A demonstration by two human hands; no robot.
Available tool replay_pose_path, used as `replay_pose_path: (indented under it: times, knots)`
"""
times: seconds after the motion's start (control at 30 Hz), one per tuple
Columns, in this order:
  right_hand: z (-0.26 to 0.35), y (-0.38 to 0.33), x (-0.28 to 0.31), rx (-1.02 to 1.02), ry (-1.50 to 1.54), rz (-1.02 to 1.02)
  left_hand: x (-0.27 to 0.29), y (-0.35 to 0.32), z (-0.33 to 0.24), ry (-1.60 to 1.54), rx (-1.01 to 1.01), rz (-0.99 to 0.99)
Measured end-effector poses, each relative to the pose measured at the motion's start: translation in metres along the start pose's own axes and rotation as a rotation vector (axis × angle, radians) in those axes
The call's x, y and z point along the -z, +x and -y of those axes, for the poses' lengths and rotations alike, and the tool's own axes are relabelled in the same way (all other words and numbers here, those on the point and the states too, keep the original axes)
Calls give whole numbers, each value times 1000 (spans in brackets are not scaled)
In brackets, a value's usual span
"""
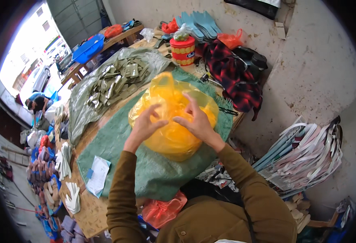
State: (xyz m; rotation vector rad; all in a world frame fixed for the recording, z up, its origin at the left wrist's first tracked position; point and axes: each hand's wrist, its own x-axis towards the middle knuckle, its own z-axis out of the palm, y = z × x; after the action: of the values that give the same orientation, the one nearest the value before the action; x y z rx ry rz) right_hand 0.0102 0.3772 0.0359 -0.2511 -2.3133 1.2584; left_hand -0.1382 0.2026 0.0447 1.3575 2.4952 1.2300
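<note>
**Both hands on the yellow bag**

Your left hand [145,121] and right hand [196,121] sit on top of the yellow plastic bag [174,137], which rests on a green woven sheet [153,170] spread over the bench [91,210]. The bag lies directly under and just ahead of both hands, bulging and rounded, with its loose neck rising away from you, beyond your fingertips. Its long axis runs from your body outward, toward that neck.

Your left hand is half closed, thumb and fingers pinching the thin plastic near the top. Your right hand is more open, fingers spread and curved, their tips touching the film; whether it grips a fold cannot be told. The hands are near each other with a small gap between them, and both are equally close to the bag.

Beyond your left hand, a pile of flat olive-green pieces [115,81] lies on a clear plastic sheet. Past your right hand stand a red tub [183,50] and a red plaid cloth [230,73]. To your left, near the bench edge, lies a white paper [98,176].
</note>
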Motion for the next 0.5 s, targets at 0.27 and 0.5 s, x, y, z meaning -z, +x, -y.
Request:
replay_pose_path:
  times: [0.27,0.5]
  knots:
    - [-47,62,-38,197,151,120,3,-43,-12,-182,96,93]
    - [23,36,145,312,277,-266,27,-123,-4,-472,376,-105]
